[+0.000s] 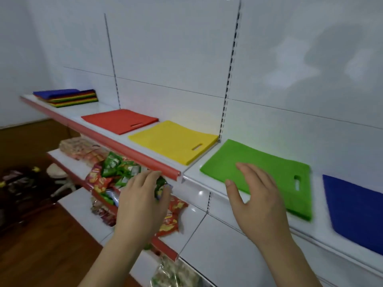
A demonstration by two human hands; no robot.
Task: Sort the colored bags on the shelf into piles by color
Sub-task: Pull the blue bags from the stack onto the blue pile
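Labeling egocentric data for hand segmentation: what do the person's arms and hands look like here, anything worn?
Two bare hands, left hand and right hand, on bare forearms that run in from the bottom edge. No sleeves, gloves, rings, watch or bands show anywhere in view. Nails are short and unpainted. No markings or cables.

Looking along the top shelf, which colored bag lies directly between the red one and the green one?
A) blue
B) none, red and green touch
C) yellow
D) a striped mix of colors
C: the yellow bag lies flat on the shelf with the red bag on its left and the green bag on its right, past the upright divider.
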